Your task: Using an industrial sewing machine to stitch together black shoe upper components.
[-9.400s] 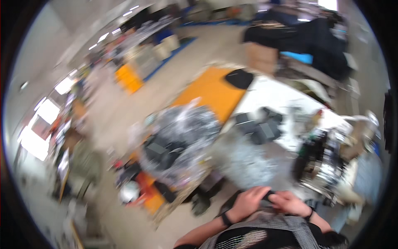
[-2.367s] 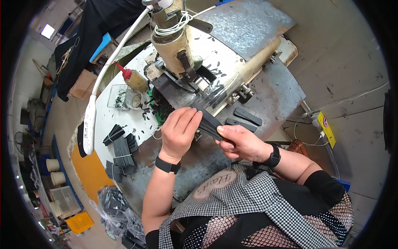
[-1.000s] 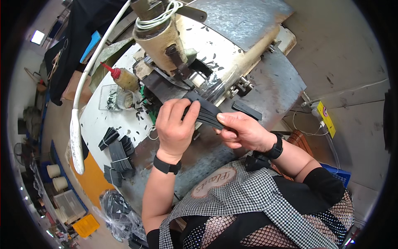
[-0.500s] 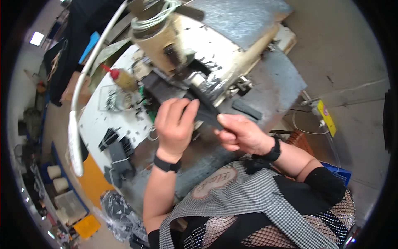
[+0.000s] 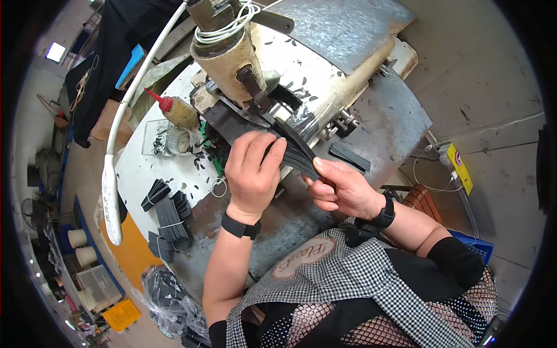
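Note:
A stack of thin black strips (image 5: 297, 158) is stretched between my two hands, fanned slightly into layers. My right hand (image 5: 343, 190) pinches its near end between thumb and fingers. Over the far end my left hand (image 5: 255, 171) is closed, fingers bent down onto the strips; its thumb is hidden. Just beyond the hands stands a cream-coloured machine head (image 5: 227, 66), with a round metal part (image 5: 282, 110) close to the far end of the stack. A separate small stack of black strips (image 5: 349, 157) lies on the metal plate to the right of my hands.
Tied bundles of black strips (image 5: 172, 219) lie at the left, near a clear box (image 5: 155, 139) and a red-tipped bottle (image 5: 178, 112). A white lamp arm (image 5: 110, 191) hangs at the left. Black scraps litter the white tabletop (image 5: 130, 168). An orange basket (image 5: 422, 203) stands low at the right.
The machine and table sit slightly farther right in the picture, which is now sharper. Both hands keep their grip on the strips, whose layers show more plainly.

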### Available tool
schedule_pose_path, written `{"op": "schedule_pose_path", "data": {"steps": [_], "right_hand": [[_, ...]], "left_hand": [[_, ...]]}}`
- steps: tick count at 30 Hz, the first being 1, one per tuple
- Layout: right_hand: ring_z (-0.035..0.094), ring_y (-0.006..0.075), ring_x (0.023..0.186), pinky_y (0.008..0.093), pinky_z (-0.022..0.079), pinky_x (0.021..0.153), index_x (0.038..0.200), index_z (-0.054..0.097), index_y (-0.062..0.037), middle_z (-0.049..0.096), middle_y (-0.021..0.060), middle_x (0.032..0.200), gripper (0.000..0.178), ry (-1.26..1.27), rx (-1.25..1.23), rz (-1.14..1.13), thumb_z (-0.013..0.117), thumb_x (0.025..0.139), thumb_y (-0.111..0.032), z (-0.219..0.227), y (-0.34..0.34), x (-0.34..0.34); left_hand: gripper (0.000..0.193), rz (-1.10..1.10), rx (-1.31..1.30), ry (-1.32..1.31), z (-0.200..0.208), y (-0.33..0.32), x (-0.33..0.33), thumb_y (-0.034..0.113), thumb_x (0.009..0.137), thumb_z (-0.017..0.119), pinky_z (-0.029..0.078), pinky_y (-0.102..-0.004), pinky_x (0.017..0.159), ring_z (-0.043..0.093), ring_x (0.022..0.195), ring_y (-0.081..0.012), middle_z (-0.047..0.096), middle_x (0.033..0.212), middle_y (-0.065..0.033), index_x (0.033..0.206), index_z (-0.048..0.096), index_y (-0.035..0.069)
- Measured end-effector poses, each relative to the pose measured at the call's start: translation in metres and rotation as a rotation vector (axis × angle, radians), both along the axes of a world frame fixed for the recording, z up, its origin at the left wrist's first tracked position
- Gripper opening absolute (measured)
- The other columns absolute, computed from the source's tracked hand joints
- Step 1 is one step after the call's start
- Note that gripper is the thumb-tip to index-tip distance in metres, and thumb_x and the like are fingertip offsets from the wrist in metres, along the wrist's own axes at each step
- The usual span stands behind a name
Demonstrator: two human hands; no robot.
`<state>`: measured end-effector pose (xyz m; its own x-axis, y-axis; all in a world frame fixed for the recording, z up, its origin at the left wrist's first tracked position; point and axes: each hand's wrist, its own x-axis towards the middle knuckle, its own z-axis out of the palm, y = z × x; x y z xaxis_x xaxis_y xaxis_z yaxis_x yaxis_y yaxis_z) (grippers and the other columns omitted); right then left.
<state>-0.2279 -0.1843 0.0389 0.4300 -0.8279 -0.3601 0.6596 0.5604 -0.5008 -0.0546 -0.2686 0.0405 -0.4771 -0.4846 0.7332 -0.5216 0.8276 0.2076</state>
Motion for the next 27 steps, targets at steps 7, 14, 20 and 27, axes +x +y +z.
{"op": "schedule_pose_path", "data": {"steps": [7, 14, 20, 27], "right_hand": [[0.024, 0.0050, 0.047, 0.0213, 0.028, 0.042, 0.089, 0.053, -0.0030, 0.032, -0.0061, 0.057, 0.036, -0.020, 0.020, -0.011, 0.041, 0.099, -0.036, -0.005, 0.003, -0.004], [0.025, 0.0056, 0.047, 0.0211, 0.029, 0.042, 0.089, 0.052, -0.0030, 0.032, -0.0055, 0.057, 0.036, 0.000, 0.012, -0.018, 0.040, 0.100, -0.036, -0.004, 0.008, -0.001], [0.025, 0.0047, 0.047, 0.0204, 0.029, 0.042, 0.089, 0.053, -0.0026, 0.035, -0.0058, 0.058, 0.037, -0.024, 0.015, -0.022, 0.041, 0.099, -0.036, -0.002, 0.007, 0.001], [0.025, 0.0055, 0.047, 0.0214, 0.030, 0.042, 0.089, 0.054, -0.0029, 0.036, -0.0050, 0.058, 0.037, -0.056, 0.023, -0.047, 0.041, 0.099, -0.036, -0.007, 0.004, 0.000]], "left_hand": [[0.035, 0.015, 0.029, -0.093, -0.001, 0.005, 0.008, 0.001, 0.061, 0.067, 0.049, -0.0354, 0.069, 0.056, 0.083, -0.0256, 0.058, 0.090, -0.0071, 0.096, 0.065, 0.005], [0.036, -0.024, -0.047, -0.002, -0.004, 0.004, 0.010, -0.008, 0.056, 0.065, 0.050, -0.0351, 0.067, 0.059, 0.078, -0.0279, 0.061, 0.086, -0.0101, 0.091, 0.066, 0.001], [0.037, -0.028, -0.016, -0.016, 0.000, 0.004, 0.009, -0.006, 0.054, 0.066, 0.048, -0.0351, 0.064, 0.058, 0.076, -0.0267, 0.058, 0.083, -0.0082, 0.090, 0.066, 0.003], [0.041, -0.006, 0.033, -0.034, 0.004, 0.000, 0.005, -0.005, 0.052, 0.065, 0.047, -0.0353, 0.064, 0.056, 0.077, -0.0266, 0.057, 0.083, -0.0071, 0.092, 0.067, 0.005]]}}
